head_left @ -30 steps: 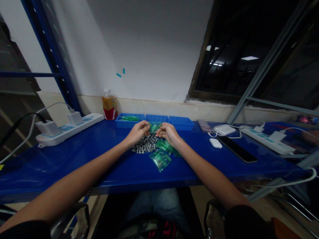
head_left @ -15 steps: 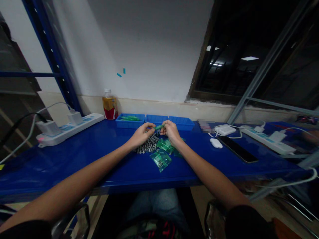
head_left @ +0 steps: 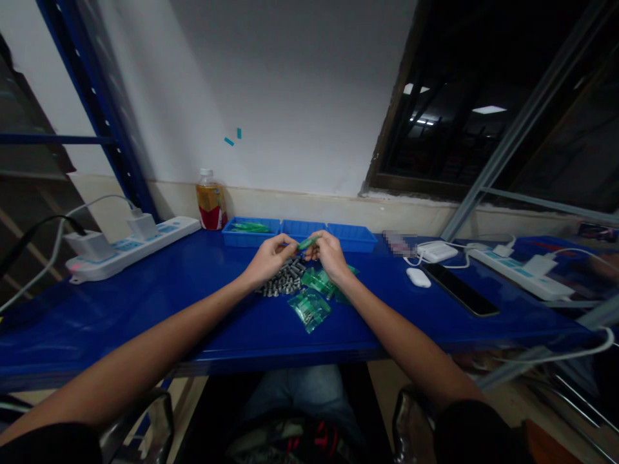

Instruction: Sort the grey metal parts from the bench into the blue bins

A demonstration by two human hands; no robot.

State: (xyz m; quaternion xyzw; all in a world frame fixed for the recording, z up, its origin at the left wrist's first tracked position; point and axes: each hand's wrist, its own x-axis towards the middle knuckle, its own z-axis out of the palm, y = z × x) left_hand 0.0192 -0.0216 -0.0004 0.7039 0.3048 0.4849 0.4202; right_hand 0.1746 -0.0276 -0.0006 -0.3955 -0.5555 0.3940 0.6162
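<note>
Between my two hands is a small green plastic bag point(head_left: 308, 243), raised above the blue table point(head_left: 193, 309). The thumb and fingers of my left hand point(head_left: 271, 259) pinch its left end. My right hand point(head_left: 331, 254) grips the other end with bent fingers. Below them lies a pile of small metal screws or bolts point(head_left: 283, 283). Right of the pile, partly under my right hand, are several green plastic bags point(head_left: 319, 281). Nearest to me, one flat green bag point(head_left: 310, 310) has small metal pieces inside.
Behind my hands stand joined blue bins point(head_left: 304, 229); the left one holds green bags point(head_left: 249, 227). A drink bottle point(head_left: 211, 201) and a power strip point(head_left: 140, 248) are at left. At right lie a phone point(head_left: 461, 290), a white case point(head_left: 418, 278) and another power strip point(head_left: 522, 274).
My left hand has shifted slightly left and the green bag between my hands is tilted a little differently. Both hands keep hold of it. The view has moved slightly.
</note>
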